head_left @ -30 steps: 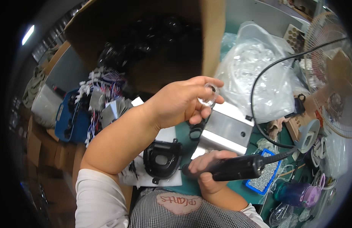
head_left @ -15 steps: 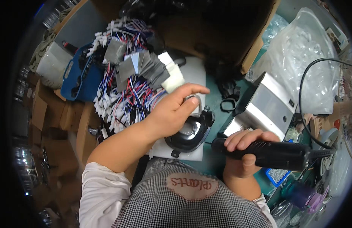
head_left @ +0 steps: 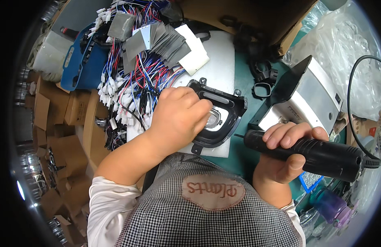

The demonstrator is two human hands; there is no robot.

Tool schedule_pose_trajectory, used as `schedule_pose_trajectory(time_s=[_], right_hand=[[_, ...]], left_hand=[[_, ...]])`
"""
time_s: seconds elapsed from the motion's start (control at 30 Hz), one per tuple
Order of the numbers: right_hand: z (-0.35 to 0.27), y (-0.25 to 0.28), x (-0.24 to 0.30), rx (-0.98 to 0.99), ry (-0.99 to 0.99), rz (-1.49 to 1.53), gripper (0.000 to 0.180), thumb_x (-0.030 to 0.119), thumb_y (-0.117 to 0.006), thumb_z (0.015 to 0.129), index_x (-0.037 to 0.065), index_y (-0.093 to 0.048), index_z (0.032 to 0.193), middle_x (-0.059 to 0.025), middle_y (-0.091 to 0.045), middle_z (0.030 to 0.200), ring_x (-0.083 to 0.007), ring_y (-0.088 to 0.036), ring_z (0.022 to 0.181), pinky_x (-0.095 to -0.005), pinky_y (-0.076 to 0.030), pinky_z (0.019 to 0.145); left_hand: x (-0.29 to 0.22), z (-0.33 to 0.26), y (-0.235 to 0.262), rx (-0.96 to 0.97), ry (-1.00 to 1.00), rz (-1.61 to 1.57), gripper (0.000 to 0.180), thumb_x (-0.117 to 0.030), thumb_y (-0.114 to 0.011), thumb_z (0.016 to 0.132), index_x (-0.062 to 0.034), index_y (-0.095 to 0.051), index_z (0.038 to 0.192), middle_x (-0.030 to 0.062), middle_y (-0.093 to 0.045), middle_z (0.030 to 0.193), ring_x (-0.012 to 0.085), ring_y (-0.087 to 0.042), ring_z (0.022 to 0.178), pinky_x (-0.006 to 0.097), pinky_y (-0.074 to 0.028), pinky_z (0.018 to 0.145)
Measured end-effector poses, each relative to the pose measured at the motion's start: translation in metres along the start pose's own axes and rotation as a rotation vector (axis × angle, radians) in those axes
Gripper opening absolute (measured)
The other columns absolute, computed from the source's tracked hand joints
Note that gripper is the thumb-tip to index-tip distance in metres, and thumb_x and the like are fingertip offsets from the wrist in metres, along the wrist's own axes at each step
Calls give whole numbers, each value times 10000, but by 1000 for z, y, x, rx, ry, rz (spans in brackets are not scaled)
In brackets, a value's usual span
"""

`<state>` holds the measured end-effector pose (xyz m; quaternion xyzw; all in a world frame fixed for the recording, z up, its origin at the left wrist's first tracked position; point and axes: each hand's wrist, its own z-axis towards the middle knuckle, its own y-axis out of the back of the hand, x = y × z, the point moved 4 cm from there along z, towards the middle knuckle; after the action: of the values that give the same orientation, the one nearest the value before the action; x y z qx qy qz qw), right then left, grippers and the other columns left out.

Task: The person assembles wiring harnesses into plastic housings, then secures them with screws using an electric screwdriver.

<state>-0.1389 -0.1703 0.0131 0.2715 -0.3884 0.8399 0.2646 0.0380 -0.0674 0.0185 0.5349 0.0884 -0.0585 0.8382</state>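
My left hand [head_left: 179, 117] rests on a black plastic frame [head_left: 231, 108] that lies on a white foam pad [head_left: 220, 61]. Its fingertips press a small clear, silvery piece [head_left: 214, 118] into the frame's middle opening. My right hand [head_left: 286, 153] grips a black electric screwdriver [head_left: 322, 155], held level. The screwdriver's thin bit [head_left: 239, 135] points left and ends just right of the frame's lower edge. A black cord [head_left: 352, 99] runs up from the tool's rear end.
A tangle of red, blue and white wire harnesses [head_left: 130, 78] with grey pouches [head_left: 168, 41] lies at the upper left. A silver and black box [head_left: 310, 96] stands right of the frame, clear plastic bags [head_left: 351, 49] behind it. Cardboard boxes [head_left: 67, 136] are stacked at left.
My left hand came down from the plastic bags and settled on the black frame with the small piece. The view tilted down. My right hand kept hold of the screwdriver.
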Motion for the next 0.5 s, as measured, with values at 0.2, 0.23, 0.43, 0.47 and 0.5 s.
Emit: schedule_pose_trajectory(time_s=[0.2,0.23,0.43,0.47,0.5], right_hand=[[0,2,-2,17,4,12,575,313,-662,860,72,-387,1304,-79,-515,824,-170,-554,608,-312,-511,563],[0,2,-1,20,8,15,573,310,-660,862,72,-388,1305,-80,-514,825,-170,-555,610,-314,-511,565],[0,2,-2,33,14,12,574,307,-652,868,65,-381,1313,-82,-513,833,-171,-557,614,-315,-513,570],[0,2,-2,31,12,11,574,307,-652,868,65,-381,1313,-82,-513,833,-171,-557,614,-315,-513,570],[0,2,-2,36,11,9,575,309,-652,869,65,-381,1313,-81,-512,833,-170,-557,613,-315,-514,572]], left_hand=[[-5,-2,-7,-18,-38,86,166,-122,-734,631,-104,-596,723,41,-582,773,231,-586,845,372,-400,753],[-5,-3,-9,-29,-23,75,167,-119,-737,632,-107,-599,724,38,-584,776,231,-586,855,374,-397,764],[3,-7,-6,-49,33,20,173,-105,-747,639,-118,-609,742,28,-591,790,239,-587,879,376,-393,787],[3,-7,-5,-48,39,7,174,-102,-748,642,-120,-612,748,26,-591,791,241,-588,883,377,-392,791],[3,-7,-6,-45,39,5,174,-102,-748,642,-120,-612,748,26,-591,791,241,-588,883,377,-392,791]])
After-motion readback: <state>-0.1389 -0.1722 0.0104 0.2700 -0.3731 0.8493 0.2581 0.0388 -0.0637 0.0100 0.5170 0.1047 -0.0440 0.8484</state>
